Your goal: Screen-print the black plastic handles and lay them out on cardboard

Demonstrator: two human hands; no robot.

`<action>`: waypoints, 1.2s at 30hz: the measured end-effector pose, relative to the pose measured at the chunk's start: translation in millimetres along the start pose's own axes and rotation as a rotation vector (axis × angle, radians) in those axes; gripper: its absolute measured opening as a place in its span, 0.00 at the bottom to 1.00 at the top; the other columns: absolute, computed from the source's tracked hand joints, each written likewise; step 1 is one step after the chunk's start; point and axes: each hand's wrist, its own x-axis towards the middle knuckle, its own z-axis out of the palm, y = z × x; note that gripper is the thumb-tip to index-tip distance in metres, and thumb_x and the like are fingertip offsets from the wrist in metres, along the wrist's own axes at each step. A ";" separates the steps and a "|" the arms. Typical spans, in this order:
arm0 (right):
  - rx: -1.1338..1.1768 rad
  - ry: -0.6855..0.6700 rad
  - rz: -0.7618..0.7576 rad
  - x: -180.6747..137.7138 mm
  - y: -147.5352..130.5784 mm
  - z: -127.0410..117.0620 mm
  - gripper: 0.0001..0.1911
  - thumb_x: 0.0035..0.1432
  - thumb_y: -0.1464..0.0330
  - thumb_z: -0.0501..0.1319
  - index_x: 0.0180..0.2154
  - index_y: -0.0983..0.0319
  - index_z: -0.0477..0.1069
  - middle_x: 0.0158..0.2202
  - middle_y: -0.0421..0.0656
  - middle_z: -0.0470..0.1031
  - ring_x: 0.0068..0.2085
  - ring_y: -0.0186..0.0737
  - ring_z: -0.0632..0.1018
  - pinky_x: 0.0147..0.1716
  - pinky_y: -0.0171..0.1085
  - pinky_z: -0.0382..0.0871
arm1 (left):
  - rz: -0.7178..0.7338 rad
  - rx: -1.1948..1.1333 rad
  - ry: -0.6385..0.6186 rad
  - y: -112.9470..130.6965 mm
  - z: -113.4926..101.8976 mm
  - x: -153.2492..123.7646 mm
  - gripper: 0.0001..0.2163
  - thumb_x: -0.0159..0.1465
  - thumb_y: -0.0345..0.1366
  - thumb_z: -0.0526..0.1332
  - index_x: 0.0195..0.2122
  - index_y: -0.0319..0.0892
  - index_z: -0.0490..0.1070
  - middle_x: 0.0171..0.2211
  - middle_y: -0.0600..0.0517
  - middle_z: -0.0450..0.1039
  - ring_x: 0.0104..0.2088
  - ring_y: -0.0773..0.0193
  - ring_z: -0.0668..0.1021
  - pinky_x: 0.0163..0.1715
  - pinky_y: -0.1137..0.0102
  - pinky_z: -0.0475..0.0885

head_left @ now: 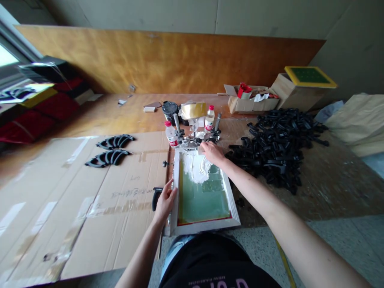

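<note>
A white-framed printing screen [234, 202] with green mesh lies in front of me, hinged to a metal clamp [192, 141] at its far end. White ink [195, 166] is smeared over the far part of the mesh. My left hand [165, 202] grips the frame's left edge. My right hand [212, 153] rests on the far right of the mesh by the ink, fingers closed; what it holds is hidden. A black part [155, 197] pokes out under the frame by my left hand.
A large heap of black plastic parts [279, 146] lies to the right. Two rows of black curved parts [111, 150] sit on flattened cardboard [75, 208] at left. Two bottles [209, 118], a black tin [170, 109] and open boxes [255, 100] stand behind.
</note>
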 end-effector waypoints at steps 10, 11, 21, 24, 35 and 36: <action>0.071 -0.238 -0.508 -68.4 -16.6 -3.3 0.05 0.57 0.75 0.60 0.34 0.61 0.72 0.34 0.44 0.75 0.39 0.42 0.73 0.39 0.37 0.65 | -0.033 -0.009 -0.015 -0.3 -0.6 0.8 0.34 0.59 0.54 0.61 0.62 0.40 0.64 0.35 0.48 0.78 0.35 0.58 0.79 0.34 0.68 0.72; 0.080 -0.226 -0.484 -67.7 -15.6 -4.8 0.04 0.57 0.74 0.61 0.33 0.60 0.72 0.33 0.43 0.74 0.39 0.41 0.73 0.38 0.36 0.65 | -0.034 -0.005 -0.011 0.8 -0.6 0.6 0.34 0.58 0.54 0.61 0.62 0.40 0.65 0.34 0.48 0.78 0.34 0.59 0.79 0.34 0.68 0.72; 0.095 -0.083 -0.377 -68.3 -23.7 3.8 0.05 0.62 0.70 0.61 0.40 0.61 0.74 0.37 0.45 0.76 0.42 0.43 0.74 0.42 0.38 0.68 | -0.053 -0.040 0.002 13.5 -4.4 -4.6 0.35 0.56 0.55 0.63 0.62 0.42 0.65 0.30 0.51 0.77 0.28 0.62 0.77 0.27 0.71 0.69; 0.129 -0.013 -0.133 -25.2 -19.0 -12.3 0.19 0.60 0.65 0.65 0.53 0.56 0.71 0.43 0.43 0.77 0.43 0.42 0.76 0.44 0.37 0.68 | -0.072 -0.109 -0.019 35.4 -12.8 -11.6 0.39 0.54 0.57 0.65 0.64 0.43 0.63 0.29 0.52 0.77 0.26 0.62 0.76 0.25 0.72 0.68; 0.135 0.203 0.536 -41.2 76.5 -30.5 0.13 0.65 0.66 0.55 0.44 0.64 0.75 0.33 0.45 0.77 0.37 0.42 0.76 0.40 0.38 0.68 | 0.257 -0.496 0.086 149.1 -19.7 27.9 0.28 0.59 0.57 0.60 0.50 0.39 0.72 0.43 0.46 0.77 0.39 0.60 0.79 0.35 0.67 0.76; 0.160 0.130 0.480 -53.2 71.6 -16.6 0.11 0.64 0.65 0.58 0.43 0.63 0.76 0.33 0.45 0.77 0.37 0.42 0.76 0.40 0.38 0.68 | 0.252 -0.516 0.110 152.6 -15.2 31.3 0.27 0.60 0.56 0.59 0.50 0.39 0.71 0.43 0.45 0.77 0.39 0.60 0.79 0.35 0.67 0.76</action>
